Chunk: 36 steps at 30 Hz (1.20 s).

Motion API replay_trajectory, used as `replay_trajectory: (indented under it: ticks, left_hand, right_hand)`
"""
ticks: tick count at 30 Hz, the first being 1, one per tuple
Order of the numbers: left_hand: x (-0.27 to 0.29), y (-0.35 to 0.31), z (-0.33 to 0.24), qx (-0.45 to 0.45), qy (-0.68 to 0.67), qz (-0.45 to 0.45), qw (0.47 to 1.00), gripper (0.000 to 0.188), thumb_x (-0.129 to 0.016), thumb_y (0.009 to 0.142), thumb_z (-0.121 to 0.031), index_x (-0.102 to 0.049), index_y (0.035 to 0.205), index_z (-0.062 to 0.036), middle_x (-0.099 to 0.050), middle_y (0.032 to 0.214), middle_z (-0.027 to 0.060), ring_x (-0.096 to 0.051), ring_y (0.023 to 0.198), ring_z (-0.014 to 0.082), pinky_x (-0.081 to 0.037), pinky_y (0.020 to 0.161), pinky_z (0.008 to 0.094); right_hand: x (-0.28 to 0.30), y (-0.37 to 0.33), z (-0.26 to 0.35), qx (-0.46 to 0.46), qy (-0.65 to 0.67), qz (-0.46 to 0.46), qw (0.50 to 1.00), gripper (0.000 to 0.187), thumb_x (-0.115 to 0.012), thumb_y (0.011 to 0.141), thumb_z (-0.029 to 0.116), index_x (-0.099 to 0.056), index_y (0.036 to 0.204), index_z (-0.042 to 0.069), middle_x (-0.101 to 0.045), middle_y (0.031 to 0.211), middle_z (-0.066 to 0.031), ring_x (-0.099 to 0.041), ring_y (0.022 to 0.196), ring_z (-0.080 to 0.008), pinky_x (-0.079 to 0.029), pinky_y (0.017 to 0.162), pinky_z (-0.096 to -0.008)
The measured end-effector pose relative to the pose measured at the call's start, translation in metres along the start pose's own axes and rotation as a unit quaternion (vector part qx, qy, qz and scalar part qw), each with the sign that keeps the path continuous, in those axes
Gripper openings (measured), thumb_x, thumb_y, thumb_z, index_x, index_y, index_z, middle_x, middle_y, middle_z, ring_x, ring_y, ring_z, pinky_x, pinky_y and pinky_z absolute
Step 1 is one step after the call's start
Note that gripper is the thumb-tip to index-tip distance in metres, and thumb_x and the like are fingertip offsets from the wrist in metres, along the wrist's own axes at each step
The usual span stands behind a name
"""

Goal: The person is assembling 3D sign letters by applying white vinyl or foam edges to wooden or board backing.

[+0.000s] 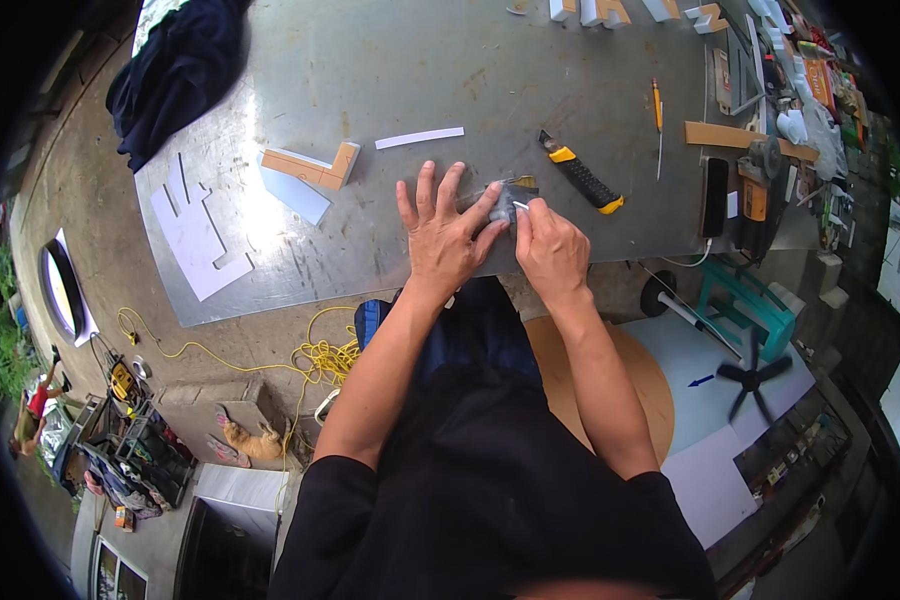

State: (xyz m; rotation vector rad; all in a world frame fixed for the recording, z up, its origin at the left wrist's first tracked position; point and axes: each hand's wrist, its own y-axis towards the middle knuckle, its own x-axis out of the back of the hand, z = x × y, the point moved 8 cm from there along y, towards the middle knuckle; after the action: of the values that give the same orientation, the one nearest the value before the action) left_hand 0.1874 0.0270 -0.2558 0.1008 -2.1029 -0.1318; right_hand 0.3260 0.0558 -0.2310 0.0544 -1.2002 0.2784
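Left hand, right hand close — metal table, utility knife

A small grey, partly hidden packet lies on the table, a short white stick at its edge

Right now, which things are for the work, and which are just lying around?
Probably for the work:
small white piece pinched by the right hand
small dark thing by the left hand
yellow-and-black knife, close by

Probably just lying around:
dark blue cloth
black phone
yellow cord
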Motion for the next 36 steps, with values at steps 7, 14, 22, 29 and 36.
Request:
replay_trajectory:
  ticks: [7, 14, 22, 29, 36]
  left_hand:
    - [-0.006, 0.001, 0.006, 0.019, -0.012, -0.006, 1.0, 0.041, -0.079, 0.079, -0.05, -0.076, 0.118, -0.0346, -0.044, 0.152, 0.009, -0.02, 0.151, 0.0358, 0.001, 0.122, 0.0591]
    - [-0.005, 0.003, 0.006, 0.028, -0.031, 0.008, 0.999, 0.042, -0.077, 0.081, -0.049, -0.073, 0.121, -0.0351, -0.041, 0.154, 0.0114, -0.02, 0.152, 0.0384, -0.001, 0.121, 0.0647]
    - [-0.007, 0.003, 0.008, 0.029, -0.04, 0.014, 0.999, 0.041, -0.077, 0.081, -0.048, -0.074, 0.119, -0.0346, -0.04, 0.155, 0.0116, -0.02, 0.151, 0.0386, -0.001, 0.12, 0.0662]
    - [-0.005, 0.004, 0.009, 0.042, -0.037, 0.007, 0.998, 0.04, -0.079, 0.079, -0.047, -0.076, 0.117, -0.035, -0.04, 0.154, 0.0113, -0.018, 0.153, 0.0383, 0.005, 0.12, 0.0644]
    - [-0.006, 0.003, 0.011, 0.044, -0.054, 0.007, 0.998, 0.042, -0.081, 0.078, -0.046, -0.076, 0.118, -0.0348, -0.038, 0.156, 0.0116, -0.018, 0.152, 0.0389, 0.004, 0.121, 0.063]
  right_hand:
    - [0.001, -0.002, 0.005, 0.035, 0.012, -0.019, 0.999, 0.019, -0.063, 0.096, 0.017, -0.054, 0.085, 0.005, -0.066, 0.072, -0.0142, -0.066, 0.067, -0.0353, -0.052, 0.06, -0.0464]
    - [-0.004, 0.003, 0.006, 0.003, -0.007, -0.002, 1.0, 0.02, -0.063, 0.096, 0.017, -0.054, 0.084, 0.005, -0.066, 0.073, -0.0146, -0.066, 0.068, -0.0359, -0.051, 0.06, -0.0471]
    - [-0.004, 0.006, 0.005, -0.013, 0.01, 0.018, 1.0, 0.02, -0.064, 0.095, 0.017, -0.054, 0.084, 0.004, -0.066, 0.075, -0.0165, -0.066, 0.07, -0.0388, -0.051, 0.062, -0.0498]
    - [-0.009, 0.0, 0.003, 0.003, 0.014, 0.005, 1.0, 0.019, -0.064, 0.095, 0.016, -0.054, 0.084, 0.004, -0.065, 0.074, -0.0164, -0.066, 0.07, -0.0379, -0.051, 0.061, -0.0486]
    - [-0.004, 0.007, 0.011, 0.02, -0.004, 0.015, 1.0, 0.018, -0.063, 0.095, 0.014, -0.052, 0.083, 0.004, -0.065, 0.073, -0.015, -0.066, 0.069, -0.0361, -0.051, 0.061, -0.0474]
